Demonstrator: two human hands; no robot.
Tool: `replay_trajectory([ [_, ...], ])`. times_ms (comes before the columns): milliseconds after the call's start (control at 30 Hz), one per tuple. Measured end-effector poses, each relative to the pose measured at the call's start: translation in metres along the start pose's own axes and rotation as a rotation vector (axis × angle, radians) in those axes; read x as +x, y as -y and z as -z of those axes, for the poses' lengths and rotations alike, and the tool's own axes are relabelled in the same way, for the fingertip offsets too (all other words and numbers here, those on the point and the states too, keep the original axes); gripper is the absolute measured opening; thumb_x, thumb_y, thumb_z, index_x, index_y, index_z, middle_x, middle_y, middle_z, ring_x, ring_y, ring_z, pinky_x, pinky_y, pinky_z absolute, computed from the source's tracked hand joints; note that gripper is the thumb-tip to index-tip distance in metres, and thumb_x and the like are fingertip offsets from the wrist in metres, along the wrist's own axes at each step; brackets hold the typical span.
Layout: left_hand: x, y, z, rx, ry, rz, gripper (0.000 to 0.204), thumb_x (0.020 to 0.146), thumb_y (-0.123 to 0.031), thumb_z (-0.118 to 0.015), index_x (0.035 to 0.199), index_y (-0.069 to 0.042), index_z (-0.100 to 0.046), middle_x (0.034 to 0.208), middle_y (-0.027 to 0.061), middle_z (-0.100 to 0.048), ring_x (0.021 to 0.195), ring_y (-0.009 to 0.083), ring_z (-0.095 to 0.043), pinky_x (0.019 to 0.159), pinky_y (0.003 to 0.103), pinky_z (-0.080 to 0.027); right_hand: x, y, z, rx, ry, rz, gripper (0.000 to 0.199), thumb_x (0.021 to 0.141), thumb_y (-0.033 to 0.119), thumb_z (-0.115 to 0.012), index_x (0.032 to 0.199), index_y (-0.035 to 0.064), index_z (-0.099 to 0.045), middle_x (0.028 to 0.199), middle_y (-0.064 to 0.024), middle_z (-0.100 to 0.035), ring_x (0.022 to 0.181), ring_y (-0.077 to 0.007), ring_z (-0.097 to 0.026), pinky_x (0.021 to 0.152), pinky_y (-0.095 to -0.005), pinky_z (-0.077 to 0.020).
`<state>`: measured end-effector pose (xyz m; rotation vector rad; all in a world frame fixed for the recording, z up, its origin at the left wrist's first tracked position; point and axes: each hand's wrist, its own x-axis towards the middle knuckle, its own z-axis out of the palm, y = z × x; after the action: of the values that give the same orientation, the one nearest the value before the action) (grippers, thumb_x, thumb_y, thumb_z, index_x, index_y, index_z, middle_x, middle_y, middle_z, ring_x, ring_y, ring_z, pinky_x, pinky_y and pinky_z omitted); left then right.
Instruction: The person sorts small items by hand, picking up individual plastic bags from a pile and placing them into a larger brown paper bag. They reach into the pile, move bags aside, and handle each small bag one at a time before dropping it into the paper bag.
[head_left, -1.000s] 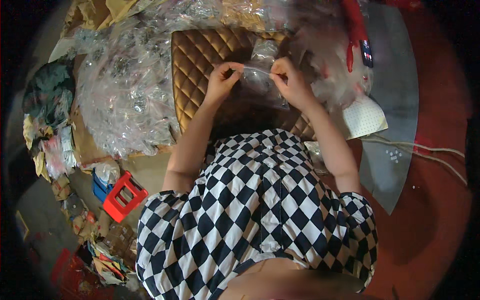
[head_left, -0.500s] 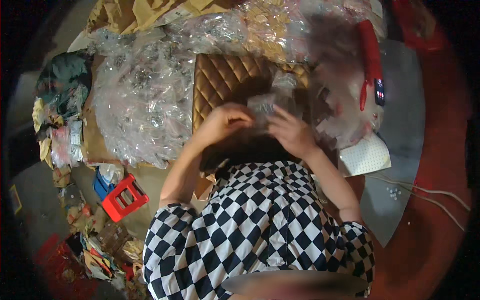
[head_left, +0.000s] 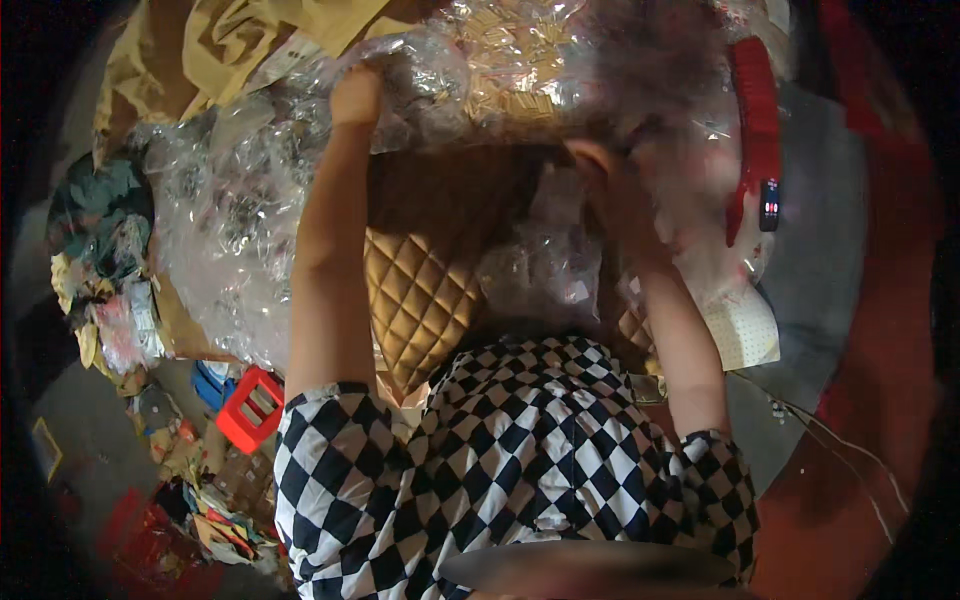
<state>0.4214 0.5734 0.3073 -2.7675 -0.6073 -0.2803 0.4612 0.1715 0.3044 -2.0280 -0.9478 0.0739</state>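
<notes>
My left hand (head_left: 355, 95) is stretched far forward into a heap of clear plastic bags (head_left: 230, 210), its fingers curled against the plastic; whether it grips anything is unclear. My right hand (head_left: 603, 185) is raised near the middle, closed on the top of a small clear plastic bag (head_left: 545, 265) that hangs below it with small pieces inside. Under both arms lies a brown quilted cushion (head_left: 415, 300). My checked black-and-white shirt (head_left: 510, 460) fills the lower view.
A long red-handled tool (head_left: 755, 130) lies at the right on more plastic. A white perforated pad (head_left: 745, 325) sits by my right elbow, with thin cables (head_left: 840, 440) beyond. Brown paper (head_left: 230, 40) lies top left; a red crate (head_left: 250, 410) and scraps (head_left: 95, 240) sit low left.
Both hands were together on the small bag in front of me. Now my left hand has let go and reached far forward into the plastic heap, while my right has lifted the bag.
</notes>
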Motion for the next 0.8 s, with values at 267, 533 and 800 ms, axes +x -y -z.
replay_trajectory([
  [267, -0.03, 0.008, 0.066, -0.057, -0.079, 0.13, 0.016, 0.082, -0.006, -0.05, 0.092, -0.003, -0.063, 0.094, 0.0199, -0.063, 0.087, 0.0319, -0.065, 0.068, 0.043, -0.055, 0.092, -0.089, -0.018, -0.172, -0.064, 0.068, 0.031, 0.087, 0.02, -0.061, 0.115, 0.0064, -0.058, 0.101, -0.011, -0.063, 0.09, -0.0214, -0.061, 0.077, -0.0323, -0.0471],
  [533, -0.068, -0.058, 0.115, -1.89, -0.125, 0.174, 0.012, 0.086, -0.015, -0.064, 0.092, -0.005, -0.06, 0.09, 0.0015, -0.06, 0.083, 0.013, -0.057, 0.078, 0.029, -0.047, 0.062, -0.092, -0.002, 0.566, -0.329, -0.036, 0.031, 0.088, 0.012, -0.06, 0.118, 0.0053, -0.053, 0.096, -0.0042, -0.057, 0.085, -0.0125, -0.054, 0.073, -0.0309, -0.0464],
  [800, -0.149, -0.147, 0.076, -1.914, 0.218, 0.036, 0.012, 0.086, -0.001, -0.057, 0.097, -0.007, -0.056, 0.092, -0.0009, -0.056, 0.084, 0.0083, -0.051, 0.076, 0.021, -0.039, 0.01, 0.031, -0.014, 0.372, 0.006, 0.231, 0.037, 0.082, 0.019, -0.066, 0.114, 0.0018, -0.059, 0.109, -0.0088, -0.059, 0.094, -0.0211, -0.055, 0.084, -0.0374, -0.0455],
])
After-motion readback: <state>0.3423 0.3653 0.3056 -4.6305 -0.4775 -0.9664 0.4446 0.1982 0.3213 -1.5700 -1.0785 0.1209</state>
